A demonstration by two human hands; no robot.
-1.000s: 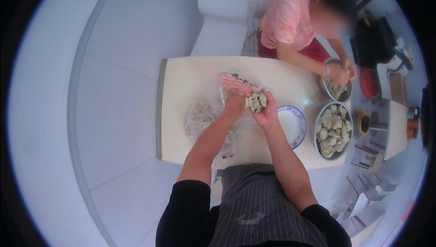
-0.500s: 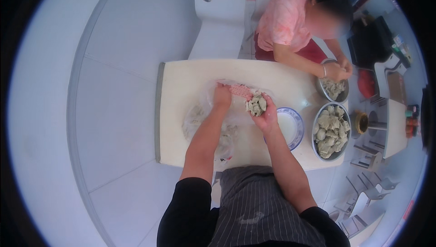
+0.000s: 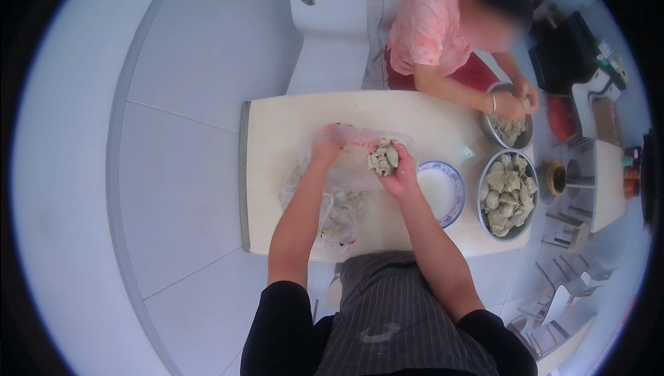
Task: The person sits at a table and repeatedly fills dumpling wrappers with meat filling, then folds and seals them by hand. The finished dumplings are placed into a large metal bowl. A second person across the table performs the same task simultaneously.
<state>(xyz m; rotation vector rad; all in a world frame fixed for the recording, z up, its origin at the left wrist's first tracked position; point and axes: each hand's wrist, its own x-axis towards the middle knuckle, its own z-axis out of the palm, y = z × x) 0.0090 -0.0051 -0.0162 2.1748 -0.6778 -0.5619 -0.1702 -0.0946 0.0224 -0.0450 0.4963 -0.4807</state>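
Note:
My left hand (image 3: 328, 148) is closed at the left end of a clear plastic bag (image 3: 356, 165) with red print; the bag stretches across toward my right hand (image 3: 403, 177). A ragged clump of greyish-green pieces (image 3: 383, 159) rests in my right palm, the fingers curled round its far side. Under and beside my left forearm lies a second clear bag (image 3: 339, 220) with similar pale pieces inside. Right of my right hand stands a white bowl with a blue-patterned rim (image 3: 456, 203); my forearm covers part of it.
A metal basin (image 3: 482, 213) heaped with greyish-green lumps stands at the table's right end. Beyond it, a co-worker in a pink shirt (image 3: 432, 30) works with both hands over another basin (image 3: 492, 130). A white chair (image 3: 328, 44) stands at the table's far side.
The pink-red patch seen between my hands has shrunk to a little red print. My left hand has shifted slightly left and the clump slightly left, still in my right hand.

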